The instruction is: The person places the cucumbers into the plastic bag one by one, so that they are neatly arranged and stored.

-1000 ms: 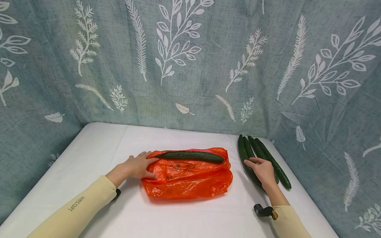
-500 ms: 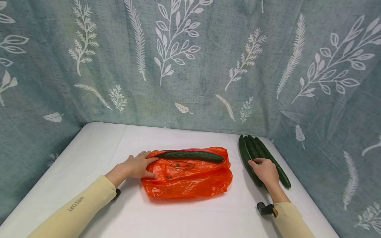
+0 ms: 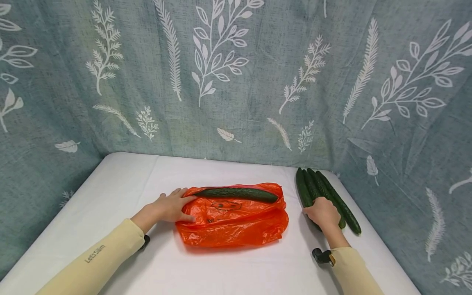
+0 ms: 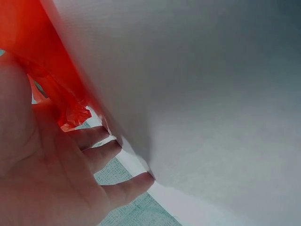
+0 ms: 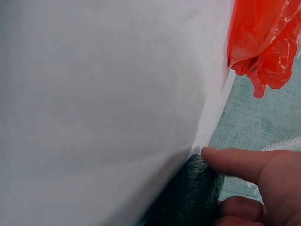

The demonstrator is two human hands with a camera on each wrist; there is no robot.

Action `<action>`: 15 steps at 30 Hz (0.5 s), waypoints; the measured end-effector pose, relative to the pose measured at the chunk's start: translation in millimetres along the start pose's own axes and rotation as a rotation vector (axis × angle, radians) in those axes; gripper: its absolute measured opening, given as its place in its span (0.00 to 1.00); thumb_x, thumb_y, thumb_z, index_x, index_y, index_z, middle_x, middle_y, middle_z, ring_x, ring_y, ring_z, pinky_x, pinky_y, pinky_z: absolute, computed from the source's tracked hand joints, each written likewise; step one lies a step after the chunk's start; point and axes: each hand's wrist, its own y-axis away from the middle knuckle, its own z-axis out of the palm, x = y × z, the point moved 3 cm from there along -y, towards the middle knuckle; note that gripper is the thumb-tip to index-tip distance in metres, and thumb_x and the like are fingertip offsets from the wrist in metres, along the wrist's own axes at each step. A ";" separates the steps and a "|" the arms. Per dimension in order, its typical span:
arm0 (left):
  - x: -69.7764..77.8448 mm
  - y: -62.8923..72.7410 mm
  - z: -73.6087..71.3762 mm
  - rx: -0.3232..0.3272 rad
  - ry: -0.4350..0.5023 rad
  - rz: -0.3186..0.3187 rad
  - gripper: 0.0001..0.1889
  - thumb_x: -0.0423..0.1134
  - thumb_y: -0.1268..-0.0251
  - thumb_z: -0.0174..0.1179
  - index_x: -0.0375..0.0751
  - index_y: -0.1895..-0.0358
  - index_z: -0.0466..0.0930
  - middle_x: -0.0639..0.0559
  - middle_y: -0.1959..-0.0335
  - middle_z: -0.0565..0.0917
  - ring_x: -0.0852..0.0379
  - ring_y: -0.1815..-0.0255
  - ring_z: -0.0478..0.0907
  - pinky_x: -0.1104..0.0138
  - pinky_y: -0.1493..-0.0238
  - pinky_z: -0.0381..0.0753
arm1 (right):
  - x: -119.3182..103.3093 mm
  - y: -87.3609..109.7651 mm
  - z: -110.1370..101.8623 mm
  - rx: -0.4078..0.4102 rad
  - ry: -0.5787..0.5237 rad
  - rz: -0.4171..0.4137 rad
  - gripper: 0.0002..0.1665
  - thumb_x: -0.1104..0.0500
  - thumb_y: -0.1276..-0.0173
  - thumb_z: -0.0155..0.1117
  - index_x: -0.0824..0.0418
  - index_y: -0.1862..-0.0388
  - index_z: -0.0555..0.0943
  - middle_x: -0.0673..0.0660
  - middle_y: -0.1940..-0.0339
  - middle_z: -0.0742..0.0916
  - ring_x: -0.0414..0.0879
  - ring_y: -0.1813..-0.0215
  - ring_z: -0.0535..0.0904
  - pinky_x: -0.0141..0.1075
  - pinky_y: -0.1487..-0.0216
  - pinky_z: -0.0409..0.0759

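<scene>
The step appeared to be grasping: on the desk (image 3: 221,272), the right hand (image 3: 324,212) pinched the leftmost cucumber (image 3: 302,188); the left hand (image 3: 173,207) lay spread on the red plastic bag (image 3: 232,234). Lifting clear of the neighbouring cucumbers (image 3: 321,187) seemed required next.

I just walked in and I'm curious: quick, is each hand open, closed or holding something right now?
Left hand: open, touching the red bag at its left end.
Right hand: closed, holding the leftmost cucumber.
</scene>
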 end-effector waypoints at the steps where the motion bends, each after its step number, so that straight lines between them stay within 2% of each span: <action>1: 0.1 0.1 0.0 -0.001 -0.001 0.000 0.45 0.67 0.40 0.63 0.49 0.23 0.64 0.34 0.20 0.56 0.32 0.21 0.54 0.28 0.34 0.58 | -0.3 0.0 0.4 -0.001 -0.002 -0.006 0.16 0.51 0.39 0.72 0.63 0.73 0.82 0.59 0.75 0.82 0.53 0.73 0.77 0.45 0.76 0.73; 3: 0.2 0.4 0.2 -0.005 0.003 0.000 0.45 0.67 0.40 0.64 0.49 0.23 0.64 0.34 0.20 0.56 0.32 0.21 0.54 0.28 0.34 0.58 | 0.1 -0.4 1.8 -0.002 -0.015 -0.018 0.17 0.53 0.39 0.71 0.60 0.81 0.76 0.53 0.81 0.75 0.50 0.75 0.72 0.43 0.77 0.70; 5: 0.3 0.6 0.6 -0.009 0.004 -0.001 0.45 0.67 0.40 0.64 0.49 0.23 0.64 0.34 0.20 0.56 0.31 0.21 0.54 0.27 0.34 0.57 | 0.3 -0.4 3.8 -0.010 -0.044 -0.032 0.18 0.54 0.39 0.69 0.58 0.82 0.74 0.52 0.82 0.72 0.49 0.75 0.70 0.43 0.77 0.68; 6: 0.2 0.7 0.9 -0.010 0.000 -0.002 0.45 0.67 0.40 0.64 0.49 0.23 0.64 0.34 0.20 0.56 0.32 0.21 0.54 0.28 0.34 0.58 | 0.3 -0.4 4.7 -0.008 -0.060 -0.041 0.16 0.55 0.39 0.69 0.61 0.80 0.76 0.54 0.81 0.75 0.50 0.74 0.72 0.43 0.76 0.69; 8: 0.1 0.7 1.0 -0.010 -0.005 -0.003 0.45 0.67 0.40 0.64 0.49 0.23 0.64 0.34 0.20 0.56 0.32 0.21 0.54 0.28 0.34 0.58 | 0.1 -0.5 6.2 0.000 -0.083 -0.053 0.13 0.55 0.40 0.70 0.66 0.70 0.82 0.61 0.73 0.82 0.54 0.69 0.78 0.46 0.73 0.76; 10: 0.0 0.3 1.0 -0.007 -0.011 -0.001 0.45 0.67 0.40 0.63 0.49 0.23 0.64 0.34 0.20 0.56 0.32 0.21 0.54 0.28 0.34 0.59 | -1.3 -0.3 6.9 0.010 -0.105 -0.060 0.20 0.56 0.40 0.71 0.71 0.56 0.84 0.69 0.58 0.86 0.60 0.61 0.83 0.51 0.66 0.82; 12: 0.0 -0.3 0.6 -0.005 -0.013 -0.001 0.45 0.67 0.40 0.63 0.49 0.23 0.64 0.34 0.20 0.56 0.32 0.21 0.54 0.28 0.35 0.59 | -3.2 0.0 7.2 0.016 -0.116 -0.061 0.28 0.56 0.40 0.71 0.73 0.46 0.82 0.72 0.47 0.85 0.64 0.53 0.83 0.54 0.58 0.83; 15: 0.4 -1.0 -0.4 -0.008 -0.005 0.004 0.45 0.67 0.40 0.64 0.49 0.23 0.64 0.34 0.21 0.56 0.31 0.21 0.54 0.27 0.35 0.58 | -5.8 0.8 6.9 0.012 -0.131 -0.048 0.30 0.56 0.41 0.72 0.73 0.43 0.81 0.73 0.44 0.84 0.66 0.50 0.83 0.55 0.55 0.83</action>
